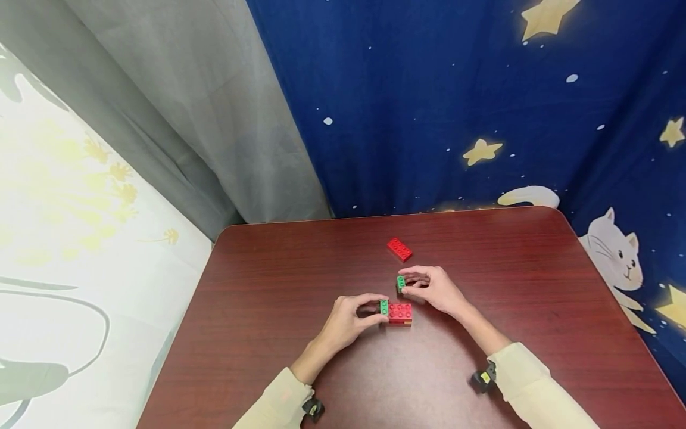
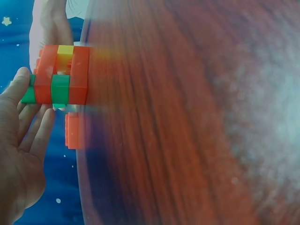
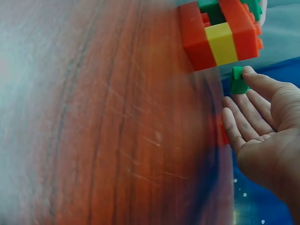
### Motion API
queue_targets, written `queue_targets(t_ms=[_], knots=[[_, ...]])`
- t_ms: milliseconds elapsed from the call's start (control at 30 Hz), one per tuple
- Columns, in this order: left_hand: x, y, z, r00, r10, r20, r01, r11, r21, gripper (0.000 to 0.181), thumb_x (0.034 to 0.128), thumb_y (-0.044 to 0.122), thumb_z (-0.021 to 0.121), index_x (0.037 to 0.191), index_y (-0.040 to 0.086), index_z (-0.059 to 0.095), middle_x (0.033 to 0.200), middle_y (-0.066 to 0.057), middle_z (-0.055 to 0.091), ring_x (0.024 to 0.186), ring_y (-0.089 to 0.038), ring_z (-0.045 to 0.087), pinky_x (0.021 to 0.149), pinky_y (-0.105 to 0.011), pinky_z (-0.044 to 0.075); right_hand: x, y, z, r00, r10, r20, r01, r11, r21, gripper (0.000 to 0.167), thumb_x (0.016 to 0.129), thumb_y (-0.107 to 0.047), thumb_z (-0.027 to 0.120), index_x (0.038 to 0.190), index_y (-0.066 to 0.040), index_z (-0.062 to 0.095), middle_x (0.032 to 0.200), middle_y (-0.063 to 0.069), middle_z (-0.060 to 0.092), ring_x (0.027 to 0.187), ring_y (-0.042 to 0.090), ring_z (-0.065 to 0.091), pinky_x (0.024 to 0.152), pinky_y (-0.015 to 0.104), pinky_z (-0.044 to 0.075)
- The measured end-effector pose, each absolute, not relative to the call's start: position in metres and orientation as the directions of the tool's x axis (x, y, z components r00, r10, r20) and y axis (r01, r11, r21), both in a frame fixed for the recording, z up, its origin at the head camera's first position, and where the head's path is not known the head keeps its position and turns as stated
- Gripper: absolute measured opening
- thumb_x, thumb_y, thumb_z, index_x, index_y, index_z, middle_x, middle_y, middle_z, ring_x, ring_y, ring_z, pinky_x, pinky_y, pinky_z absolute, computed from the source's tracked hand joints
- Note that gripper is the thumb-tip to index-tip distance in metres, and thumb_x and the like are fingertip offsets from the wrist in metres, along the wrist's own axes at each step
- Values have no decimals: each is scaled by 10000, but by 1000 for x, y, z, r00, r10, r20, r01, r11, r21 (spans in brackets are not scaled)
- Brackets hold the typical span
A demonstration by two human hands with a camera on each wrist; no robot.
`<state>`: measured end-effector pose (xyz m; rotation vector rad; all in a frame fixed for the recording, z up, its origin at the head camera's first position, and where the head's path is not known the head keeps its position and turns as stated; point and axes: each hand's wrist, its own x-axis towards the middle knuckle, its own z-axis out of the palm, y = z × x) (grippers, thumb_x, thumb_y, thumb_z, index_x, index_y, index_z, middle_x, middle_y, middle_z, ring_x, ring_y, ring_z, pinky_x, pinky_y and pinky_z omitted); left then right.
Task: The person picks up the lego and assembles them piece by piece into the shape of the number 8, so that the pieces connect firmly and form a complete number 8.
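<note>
On the table stands a brick stack: a lower red brick (image 2: 78, 75), a green brick (image 2: 60, 89) and a yellow brick (image 3: 221, 43) in the middle layer with a gap between them, and an upper red brick (image 1: 401, 311). A small green two-stud brick (image 1: 383, 307) sits on the stack's left end. My left hand (image 1: 351, 320) pinches this top green brick between thumb and fingers. Behind the stack, my right hand (image 1: 435, 289) pinches another green two-stud brick (image 3: 238, 80), apart from the stack.
A loose red brick (image 1: 399, 249) lies farther back on the brown table (image 1: 268, 268). A blue star-patterned curtain (image 1: 407, 119) and a grey curtain (image 1: 214, 107) hang beyond the table's back edge.
</note>
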<state>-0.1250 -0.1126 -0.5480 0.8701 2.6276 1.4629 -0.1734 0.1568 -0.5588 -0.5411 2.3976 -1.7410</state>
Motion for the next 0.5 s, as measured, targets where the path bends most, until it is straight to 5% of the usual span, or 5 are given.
queue_targets(t_ms=[267, 500], knots=[[-125, -113, -548, -846, 473, 247, 456, 400, 795, 403, 879, 260, 892, 1250, 140, 787, 1120, 59, 791, 940, -18, 750, 766, -301, 634, -159, 163, -544, -927, -370, 65, -164, 244, -956, 446, 925, -118, 848, 1323, 25, 705, 1269, 153, 742, 1148, 333, 729, 913, 281, 595], [-126, -112, -549, -845, 475, 246, 451, 384, 806, 392, 876, 246, 895, 1244, 164, 786, 1121, 50, 792, 962, -8, 746, 808, -297, 635, -144, 167, -535, -908, -401, 120, -236, 254, -938, 406, 926, -131, 853, 1287, 7, 729, 1141, 75, 782, 1009, 215, 757, 857, 294, 608]])
